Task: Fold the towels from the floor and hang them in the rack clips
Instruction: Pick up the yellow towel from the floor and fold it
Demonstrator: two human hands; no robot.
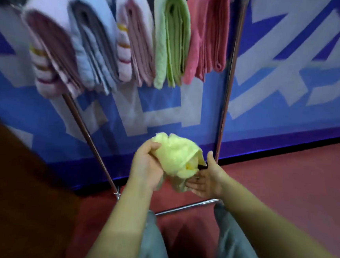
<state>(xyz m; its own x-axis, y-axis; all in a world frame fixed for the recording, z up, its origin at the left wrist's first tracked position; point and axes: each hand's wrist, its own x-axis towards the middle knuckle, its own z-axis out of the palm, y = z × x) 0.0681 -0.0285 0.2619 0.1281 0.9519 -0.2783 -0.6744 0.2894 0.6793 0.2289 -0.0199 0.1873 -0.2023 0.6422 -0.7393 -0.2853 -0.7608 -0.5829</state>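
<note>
A crumpled pale yellow towel (174, 158) is bunched up between my hands, low in front of the rack. My left hand (146, 166) grips its left side with the fingers closed around the cloth. My right hand (208, 178) is under its right lower end, palm up, fingers touching the cloth. Above, several folded towels hang side by side from the rack's top: a striped pink one (49, 42), a light blue one (90, 39), another pink one (131, 39), a green one (172, 36) and a coral one (209, 33). The clips are hidden.
The metal rack has a slanted left pole (86, 134), an upright right pole (228, 88) and a base bar (187, 207) on the red floor. A blue and white patterned wall stands right behind it. My grey trouser legs (234, 247) are below.
</note>
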